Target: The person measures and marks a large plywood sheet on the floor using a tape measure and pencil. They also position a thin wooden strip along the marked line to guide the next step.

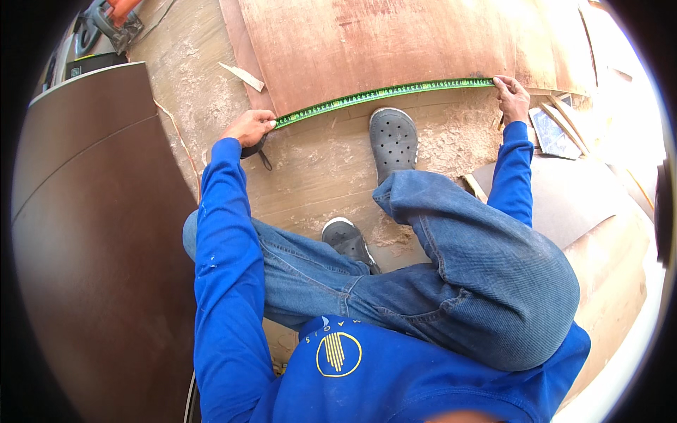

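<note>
A green tape measure (384, 92) is stretched along the near edge of a reddish-brown wood sheet (381, 42). My left hand (248, 128) pinches the tape at the sheet's left corner. Below that hand shows part of the dark tape case with a hanging strap (265, 159). At the sheet's right side my right hand (513, 97) grips the other end of the tape between thumb and fingers. The tape looks taut between both hands and lies at the sheet's edge.
A large dark brown panel (99, 247) stands at the left. Toward the top left lies a circular saw (116, 25). Sawdust (451, 137) and a wood scrap (242, 76) litter the floor. Offcuts (564, 127) and a grey sheet (564, 194) lie at the right. My grey clog (393, 141) is near the tape.
</note>
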Tool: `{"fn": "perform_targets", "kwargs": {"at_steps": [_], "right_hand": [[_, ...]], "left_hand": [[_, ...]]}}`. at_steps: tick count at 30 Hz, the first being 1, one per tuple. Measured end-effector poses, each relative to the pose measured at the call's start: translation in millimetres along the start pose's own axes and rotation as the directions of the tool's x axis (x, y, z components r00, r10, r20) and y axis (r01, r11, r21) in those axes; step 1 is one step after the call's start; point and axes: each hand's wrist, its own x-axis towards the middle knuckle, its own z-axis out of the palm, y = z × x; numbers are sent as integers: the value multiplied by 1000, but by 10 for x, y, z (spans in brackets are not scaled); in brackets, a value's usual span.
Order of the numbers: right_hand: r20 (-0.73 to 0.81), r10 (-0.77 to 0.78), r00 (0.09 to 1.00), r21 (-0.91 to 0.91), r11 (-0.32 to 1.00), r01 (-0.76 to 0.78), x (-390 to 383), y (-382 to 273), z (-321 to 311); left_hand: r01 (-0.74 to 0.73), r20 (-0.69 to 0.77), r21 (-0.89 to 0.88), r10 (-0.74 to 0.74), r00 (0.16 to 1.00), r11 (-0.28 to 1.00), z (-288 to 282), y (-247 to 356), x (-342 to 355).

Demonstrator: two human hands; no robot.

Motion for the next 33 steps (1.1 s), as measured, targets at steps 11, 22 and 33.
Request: {"fn": "perform_targets", "kwargs": {"at_steps": [11, 22, 33], "right_hand": [[-28, -74, 997, -78, 994, 72, 20, 81, 12], [-87, -61, 994, -22, 998, 59, -101, 37, 87], [-88, -68, 994, -30, 997, 65, -34, 84, 70]], "left_hand": [[9, 2, 69, -9, 1000, 998, -67, 172, -57], [0, 78, 35, -3, 997, 999, -79, 122, 28], [56, 71, 45, -59, 996, 997, -97, 256, -7]]}}
